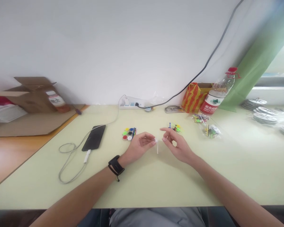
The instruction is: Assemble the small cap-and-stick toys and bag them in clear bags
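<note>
Over the middle of the table, my left hand pinches a thin white plastic stick between thumb and fingertips. The stick points down towards the table, and its upper end is partly hidden by the fingers. My right hand is just right of the stick, apart from it, with its index finger stretched out and nothing visible in it. Behind my left hand lie several small round coloured caps with thin coloured sticks beside them. Behind my right hand is a small group of blue, yellow and green plastic parts, partly covered by it.
A black phone lies at left on a looping grey cable. A power strip, glasses and a large water bottle line the wall. Bagged parts and stacked discs are at right, a cardboard box at left.
</note>
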`<state>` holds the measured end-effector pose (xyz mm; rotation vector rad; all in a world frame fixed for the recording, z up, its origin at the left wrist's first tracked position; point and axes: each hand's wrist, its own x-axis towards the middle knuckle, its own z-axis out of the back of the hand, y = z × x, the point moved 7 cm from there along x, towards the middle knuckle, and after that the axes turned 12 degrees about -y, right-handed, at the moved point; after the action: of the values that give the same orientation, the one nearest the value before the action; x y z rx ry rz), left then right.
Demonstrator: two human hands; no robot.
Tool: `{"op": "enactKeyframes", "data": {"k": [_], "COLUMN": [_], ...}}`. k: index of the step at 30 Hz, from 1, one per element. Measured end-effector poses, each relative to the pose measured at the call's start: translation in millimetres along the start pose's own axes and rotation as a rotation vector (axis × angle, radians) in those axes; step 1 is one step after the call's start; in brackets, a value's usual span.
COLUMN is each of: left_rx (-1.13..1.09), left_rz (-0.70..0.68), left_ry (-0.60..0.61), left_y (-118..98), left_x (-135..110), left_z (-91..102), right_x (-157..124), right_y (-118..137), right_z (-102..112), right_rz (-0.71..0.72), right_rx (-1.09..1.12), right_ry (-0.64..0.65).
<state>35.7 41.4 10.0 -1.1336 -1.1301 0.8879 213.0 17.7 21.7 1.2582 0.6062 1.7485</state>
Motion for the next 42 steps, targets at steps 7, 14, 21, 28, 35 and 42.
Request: {"op": "enactKeyframes", "data": {"k": [7,14,21,28,35,42], "left_rx": [-0.091,-0.075,-0.058,-0.063,-0.076,-0.083], "left_rz": [0.085,0.047,0.054,0.073,0.07,0.109], "left_ry": [0.003,-0.047,0.013,0.114,0.111,0.037], "left_y": [-2.0,-2.9,-6.0,-3.5,4.1,6.0], "left_x": [-0.8,1.8,-2.4,-4.3,-1.9,1.6], "left_z": [1.4,6.6,-0.2,-5.9,-4.6,1.2], "right_x": [-4.8,-5.6,-2.4,-4.6,-3.8,-6.3], "right_y": [6.0,1.4,7.5,8.6,8.7,-0.1], "right_z": [-0.5,-18.3,-14.8,-17.7,-15.3,-9.0], "right_rz": [0.052,-0.125,-0.079,-0.059,-0.043,-0.025], "right_rx": [-0.021,0.112,0.155,0.15,0.143,0.071], "right_ry": [-0.015,0.22,0.091,0.107,0.106,0.002]}}
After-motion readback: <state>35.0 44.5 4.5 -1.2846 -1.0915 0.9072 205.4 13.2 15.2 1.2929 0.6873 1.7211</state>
